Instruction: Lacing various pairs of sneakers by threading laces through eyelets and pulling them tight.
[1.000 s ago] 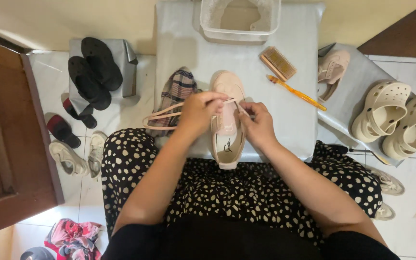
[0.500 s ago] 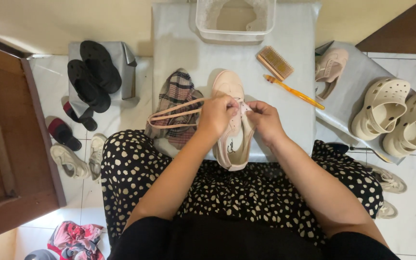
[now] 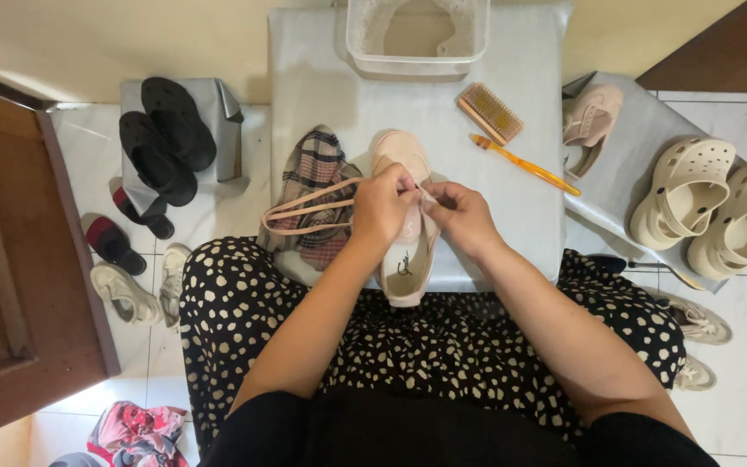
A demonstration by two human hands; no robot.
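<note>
Grey table [image 3: 512,216] stands between tiled floor and shoes; at its near edge lies a pale pink shoe [image 3: 404,251]. Left hand [image 3: 382,203] and right hand [image 3: 464,216] both pinch its pink lace [image 3: 304,207], which loops over a plaid cloth [image 3: 313,173].

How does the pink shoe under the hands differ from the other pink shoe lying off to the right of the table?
The pink shoe in hand lies sole-down on the grey table, both hands at its lace; the second pink shoe lies tilted on a grey sheet, untouched. The first has a long loose lace trailing left; no lace shows on the second. Both are pale pink.
</note>
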